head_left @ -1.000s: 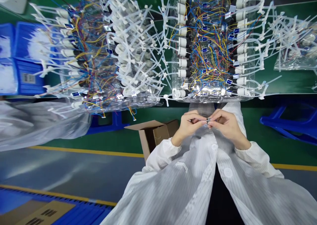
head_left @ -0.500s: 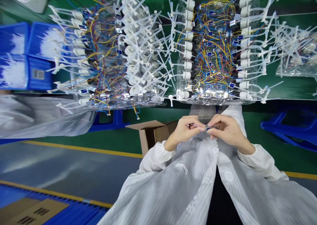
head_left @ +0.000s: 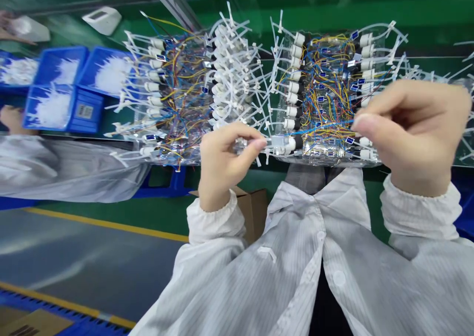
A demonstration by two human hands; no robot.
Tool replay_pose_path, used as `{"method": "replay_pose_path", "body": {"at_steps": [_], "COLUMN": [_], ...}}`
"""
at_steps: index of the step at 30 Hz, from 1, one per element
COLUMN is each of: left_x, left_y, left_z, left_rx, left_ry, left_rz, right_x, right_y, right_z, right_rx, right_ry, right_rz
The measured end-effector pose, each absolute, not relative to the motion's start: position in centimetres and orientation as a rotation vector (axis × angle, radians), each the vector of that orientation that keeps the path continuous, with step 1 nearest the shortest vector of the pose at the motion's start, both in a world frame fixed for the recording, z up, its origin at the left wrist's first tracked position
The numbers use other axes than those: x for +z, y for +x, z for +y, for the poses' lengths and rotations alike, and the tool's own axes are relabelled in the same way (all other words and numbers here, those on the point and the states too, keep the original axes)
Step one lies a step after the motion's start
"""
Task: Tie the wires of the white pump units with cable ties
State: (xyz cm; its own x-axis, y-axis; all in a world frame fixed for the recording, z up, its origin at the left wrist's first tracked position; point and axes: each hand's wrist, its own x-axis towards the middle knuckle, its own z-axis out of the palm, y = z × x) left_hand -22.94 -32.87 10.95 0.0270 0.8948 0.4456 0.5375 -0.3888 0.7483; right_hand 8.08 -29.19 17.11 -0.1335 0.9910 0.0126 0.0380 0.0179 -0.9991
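Observation:
My left hand (head_left: 231,156) pinches thumb and forefinger together on a small clear plastic piece (head_left: 277,141), in front of the near left corner of the right-hand tray. Its exact kind is hard to make out. My right hand (head_left: 422,133) is raised over the tray's right side, its fingertips closed on a thin blue wire (head_left: 333,125) that stretches leftwards. Below lies the clear tray (head_left: 329,161) with two rows of small black-and-white motor-like parts (head_left: 294,87), with clear tubes, white zip ties and tangled yellow, blue and red wires (head_left: 322,96).
A second wired batch (head_left: 177,109) lies to the left, with piled zip-tied tubes (head_left: 231,74). Blue bins (head_left: 87,111) of white pieces stand farther left, near a co-worker's hand (head_left: 13,119) and sleeve. A cardboard box (head_left: 255,212) sits below the table edge.
My hands have come up from my lap to the tray and moved apart, the right one rising to the right. The view has shifted, showing more of the table's far side.

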Motion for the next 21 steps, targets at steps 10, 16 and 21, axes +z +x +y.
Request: {"method": "replay_pose_path", "body": {"at_steps": [10,16,21], "left_x": [10.6,8.7,8.8], "left_y": [-22.2,-20.7,-20.0], "left_z": [-30.2,-29.7,-29.5], "left_rx": [0.608,0.240,0.409], "left_ry": [2.300,2.400,2.292], "left_rz": [1.706,1.648,1.757], "right_x": [13.6,10.9,9.1], "right_y": [6.0,7.1,6.4], "right_z": [-23.7,-25.3,-25.6], "right_rx": [0.746,0.620,0.373], "right_ry": [-0.961,-0.982,-1.116], "right_rz": [-2.296,-2.539,-2.294]}}
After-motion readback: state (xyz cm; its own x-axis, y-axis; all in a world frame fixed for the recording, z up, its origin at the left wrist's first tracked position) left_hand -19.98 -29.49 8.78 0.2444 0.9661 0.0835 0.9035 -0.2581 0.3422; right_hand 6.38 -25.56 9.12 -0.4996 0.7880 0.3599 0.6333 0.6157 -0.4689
